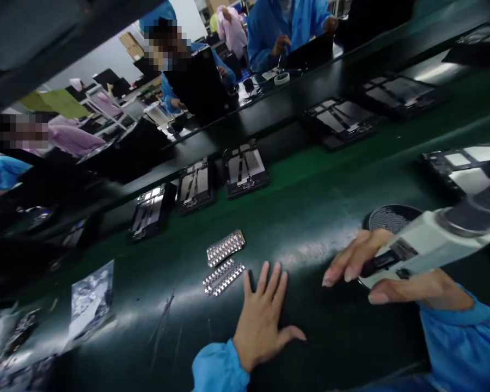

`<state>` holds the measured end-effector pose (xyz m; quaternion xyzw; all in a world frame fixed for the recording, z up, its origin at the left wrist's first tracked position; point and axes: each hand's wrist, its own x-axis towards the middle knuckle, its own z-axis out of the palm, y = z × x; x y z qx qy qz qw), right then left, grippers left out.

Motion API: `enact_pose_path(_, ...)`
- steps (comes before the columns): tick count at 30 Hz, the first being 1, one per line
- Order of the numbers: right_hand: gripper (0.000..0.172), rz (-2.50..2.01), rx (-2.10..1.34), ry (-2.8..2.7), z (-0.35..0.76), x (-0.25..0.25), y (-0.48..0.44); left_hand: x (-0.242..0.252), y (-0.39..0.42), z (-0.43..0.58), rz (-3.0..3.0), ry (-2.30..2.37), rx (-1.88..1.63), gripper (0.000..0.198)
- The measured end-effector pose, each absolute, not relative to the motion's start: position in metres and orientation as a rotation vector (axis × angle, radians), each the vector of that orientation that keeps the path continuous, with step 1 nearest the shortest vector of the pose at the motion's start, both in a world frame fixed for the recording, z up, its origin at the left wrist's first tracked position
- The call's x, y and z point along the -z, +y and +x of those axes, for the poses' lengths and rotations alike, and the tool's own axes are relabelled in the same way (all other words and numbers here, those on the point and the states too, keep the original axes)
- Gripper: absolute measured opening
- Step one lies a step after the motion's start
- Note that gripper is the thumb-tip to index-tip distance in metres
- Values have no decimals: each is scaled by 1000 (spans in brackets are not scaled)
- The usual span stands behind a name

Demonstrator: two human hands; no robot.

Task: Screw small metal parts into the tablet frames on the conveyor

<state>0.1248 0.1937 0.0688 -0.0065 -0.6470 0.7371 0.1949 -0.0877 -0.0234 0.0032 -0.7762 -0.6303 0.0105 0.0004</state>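
Although bulky-looking at the dark ribbed end, probably light enough for one-handed control of the pale handheld tool point(441, 247), at the right of the frame. Likely to feel rigid, smooth and perhaps a little slippery along the casing; best to take hold around the pale body. Seems clamped in the right hand point(433, 289), with fingers along the upper-left side, thumb along the lower edge and palm hidden. Looks off-white and angular, with dark insets toward the lower left. Partly covers a dark round dish point(368, 220) beyond.

At lower centre, see the left hand point(263, 321) lying palm down on the green work surface point(302, 179), with fingers spread apart, gripping nothing. Just beside its leftmost fingertip, notice lower metal strips point(228, 279), close to an upper metal-studded piece point(225, 248). Probably light, thin and easily bent; best lifted by the edges. Look silvery, with small bright squares set in rows.

Farther up, left of centre, find opened tablet-like units point(246, 169), dark at the rims and pale inside.
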Motion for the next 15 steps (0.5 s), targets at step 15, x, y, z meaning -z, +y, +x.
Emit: enact_pose_path(15,46,-967,-1978,-1613,66,-26,170,-56,75,-365,-1678,-2227,-261,61)
